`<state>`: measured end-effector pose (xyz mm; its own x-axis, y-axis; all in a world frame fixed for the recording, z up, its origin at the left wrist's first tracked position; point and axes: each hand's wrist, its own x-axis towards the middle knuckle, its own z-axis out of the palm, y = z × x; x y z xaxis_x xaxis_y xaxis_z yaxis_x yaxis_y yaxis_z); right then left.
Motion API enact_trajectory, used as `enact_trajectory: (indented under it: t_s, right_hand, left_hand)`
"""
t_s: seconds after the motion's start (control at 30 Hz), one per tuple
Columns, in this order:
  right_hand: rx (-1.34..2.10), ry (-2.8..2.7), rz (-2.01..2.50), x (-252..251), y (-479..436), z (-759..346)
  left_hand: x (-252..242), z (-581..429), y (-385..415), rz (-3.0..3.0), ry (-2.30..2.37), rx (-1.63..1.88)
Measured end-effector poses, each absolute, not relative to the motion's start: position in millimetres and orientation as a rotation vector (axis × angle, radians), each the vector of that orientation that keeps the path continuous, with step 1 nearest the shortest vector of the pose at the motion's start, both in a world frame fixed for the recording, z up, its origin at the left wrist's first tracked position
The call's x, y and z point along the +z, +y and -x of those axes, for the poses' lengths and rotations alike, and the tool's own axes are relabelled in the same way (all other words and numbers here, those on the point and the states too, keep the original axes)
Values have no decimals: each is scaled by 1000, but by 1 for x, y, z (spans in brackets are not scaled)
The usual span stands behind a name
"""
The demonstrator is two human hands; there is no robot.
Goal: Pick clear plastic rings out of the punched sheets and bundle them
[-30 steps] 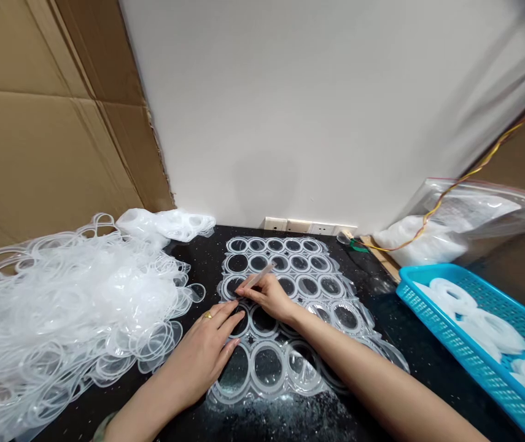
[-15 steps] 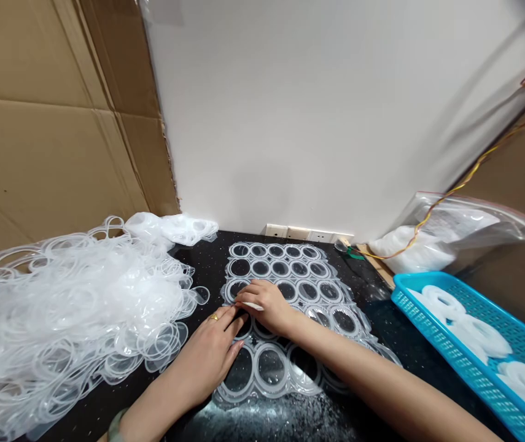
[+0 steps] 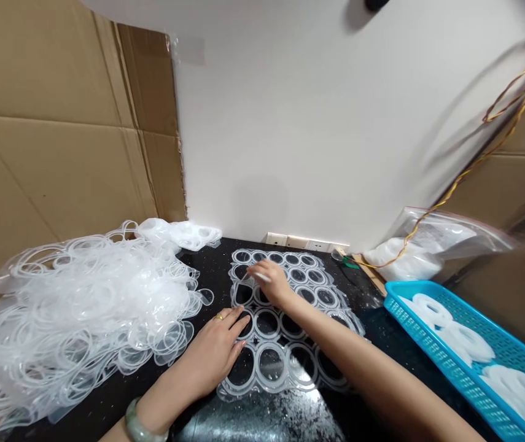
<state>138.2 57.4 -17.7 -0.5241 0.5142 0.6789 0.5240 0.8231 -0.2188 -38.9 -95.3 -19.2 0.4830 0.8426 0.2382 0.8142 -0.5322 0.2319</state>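
Note:
A translucent sheet of joined rings (image 3: pixel 271 383) lies flat on the black speckled worktop. My left hand (image 3: pixel 218 344), with a gold ring and a green bangle, rests on its left edge with the fingers stretched out. Over the upper left rows, my right hand (image 3: pixel 271 282) is closed, with a small slim white piece (image 3: pixel 263 277) showing at its fingers. What kind of piece this is cannot be made out. Thin clear film appears slightly raised beside those fingertips, which hide part of the ring beneath.
A large heap of clear ring offcuts (image 3: pixel 105 301) covers the left side. On the right stands a blue basket (image 3: pixel 432 344) holding several white rings (image 3: pixel 469 341). Behind it are a clear plastic bag (image 3: pixel 441 236) and twisted wires (image 3: pixel 462 178). Sockets (image 3: pixel 296 242) line the wall's base.
My right hand has moved away from my left, up the sheet toward the back rows, with the white piece. My left hand stays at the sheet's left edge. The camera view has shifted slightly.

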Motion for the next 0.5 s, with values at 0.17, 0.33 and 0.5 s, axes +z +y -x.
enact_trajectory:
  t_s: [0.17,0.33,0.5]
  right_hand:
    - [185,-1784,1028,-1,91,-152]
    - [247,-1535,1133,16,108,-165]
    - [645,-1201,1131,44,106,-131]
  left_hand:
    - [-16,39,-97,-2595,1457,510]
    - [-19,40,-96,-2583,1434,585]
    - [-19,42,-95,-2600,1397,726]
